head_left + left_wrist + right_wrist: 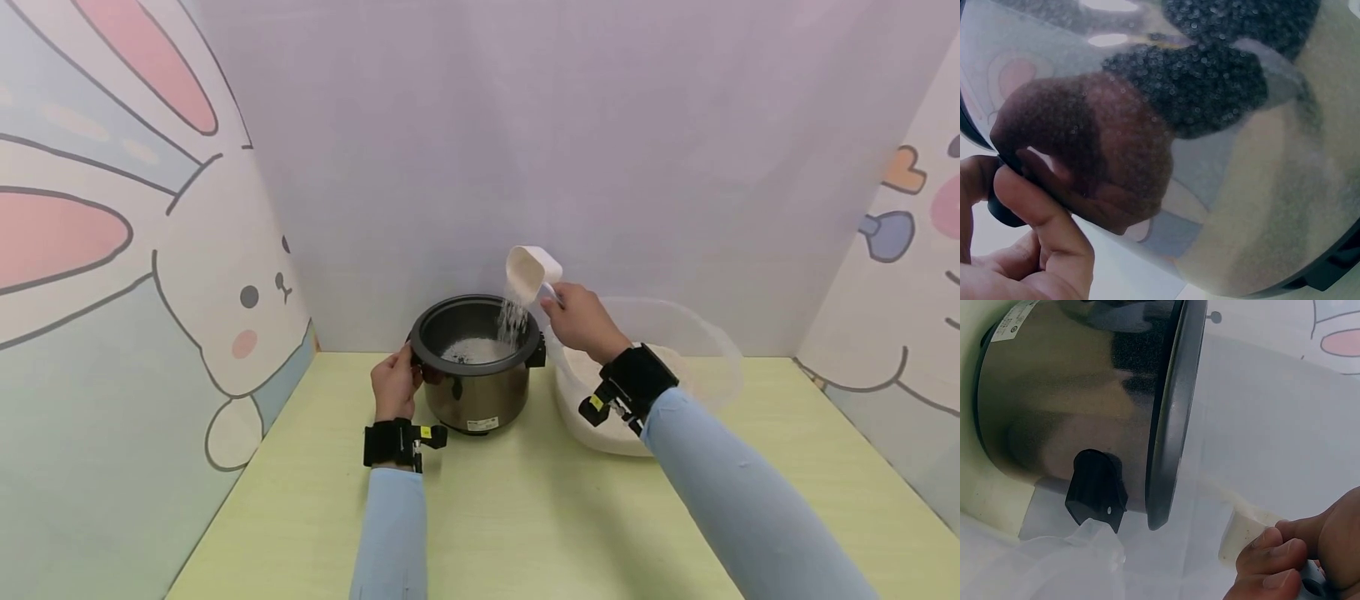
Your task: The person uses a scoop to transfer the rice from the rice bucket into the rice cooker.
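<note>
My right hand (583, 321) grips the handle of a white measuring scoop (534, 271), tilted over the right side of a rice cooker (480, 392). Rice (513, 320) streams from the scoop into the dark pot, where more rice covers the bottom. With my left hand (395, 385) I hold the cooker's left side handle; in the left wrist view the thumb and fingers pinch the black handle (1005, 209). Seen from the right wrist, the fingers (1272, 562) curl round the scoop's handle, beside the cooker's rim (1175, 419).
A translucent tub (600, 437) holding rice stands right of the cooker, under my right forearm, its clear lid or raised wall (720, 350) behind. Both stand on a pale yellow table (487, 517). A lilac wall (420, 167) closes the back, with cartoon rabbit panels at the sides.
</note>
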The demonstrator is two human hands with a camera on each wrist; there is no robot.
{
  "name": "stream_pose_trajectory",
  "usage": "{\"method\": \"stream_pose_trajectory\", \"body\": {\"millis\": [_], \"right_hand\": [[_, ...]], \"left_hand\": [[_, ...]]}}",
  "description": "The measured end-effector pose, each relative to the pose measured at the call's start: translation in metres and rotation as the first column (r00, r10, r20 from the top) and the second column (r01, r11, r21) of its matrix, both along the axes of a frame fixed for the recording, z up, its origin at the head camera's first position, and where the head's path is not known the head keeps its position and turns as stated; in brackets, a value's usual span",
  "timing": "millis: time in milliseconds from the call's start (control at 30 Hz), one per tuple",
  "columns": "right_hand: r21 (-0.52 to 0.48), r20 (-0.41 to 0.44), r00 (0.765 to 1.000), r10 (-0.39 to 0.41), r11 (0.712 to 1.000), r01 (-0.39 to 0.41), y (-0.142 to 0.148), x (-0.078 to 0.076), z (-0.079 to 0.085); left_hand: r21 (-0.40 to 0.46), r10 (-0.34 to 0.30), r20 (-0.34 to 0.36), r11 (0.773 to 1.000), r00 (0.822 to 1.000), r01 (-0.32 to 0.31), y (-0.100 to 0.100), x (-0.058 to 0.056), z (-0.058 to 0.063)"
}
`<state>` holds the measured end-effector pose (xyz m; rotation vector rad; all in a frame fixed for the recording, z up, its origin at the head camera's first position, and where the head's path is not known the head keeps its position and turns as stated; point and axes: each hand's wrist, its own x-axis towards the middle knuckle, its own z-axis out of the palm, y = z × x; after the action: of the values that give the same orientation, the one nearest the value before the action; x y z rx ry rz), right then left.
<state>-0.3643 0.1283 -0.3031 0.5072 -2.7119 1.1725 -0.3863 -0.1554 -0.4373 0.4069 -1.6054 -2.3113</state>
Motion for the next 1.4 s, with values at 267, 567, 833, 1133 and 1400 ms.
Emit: {"method": "stream_pose_trajectory", "body": {"millis": [267,567,833,1133,1400], "right_hand": [[0.036,-0.034,0.999,-0.003,0.999,0.005,-0.0030,-0.0010,-0.0003],[0.131,-0.106,0.994,-0.006,0.991,0.020,-0.0043,-0.0027,0.0015],[0.187,-0.123,0.992,-0.016,0.982,0.039,-0.0031,-0.0016,0.0043],[0.248,-0.149,0.988,-0.044,0.965,0.080,-0.0075,0.0015,0.0013],[0.306,-0.163,0.985,-0.053,0.946,0.102,-0.0080,0.0042,-0.0046]], "left_hand": [[0.023,0.000,0.000,1.000,1.000,0.000,0.0002,-0.0002,-0.0002],[0.020,-0.002,-0.008,1.000,1.000,0.002,0.0010,0.0010,-0.0004],[0.009,0.000,0.006,1.000,1.000,0.000,0.0011,0.0015,-0.0002],[0.002,-0.002,0.004,1.000,1.000,0.002,0.0010,0.0000,-0.0015],[0.017,-0.001,-0.005,1.000,1.000,0.001,0.0016,-0.0012,-0.0028]]}}
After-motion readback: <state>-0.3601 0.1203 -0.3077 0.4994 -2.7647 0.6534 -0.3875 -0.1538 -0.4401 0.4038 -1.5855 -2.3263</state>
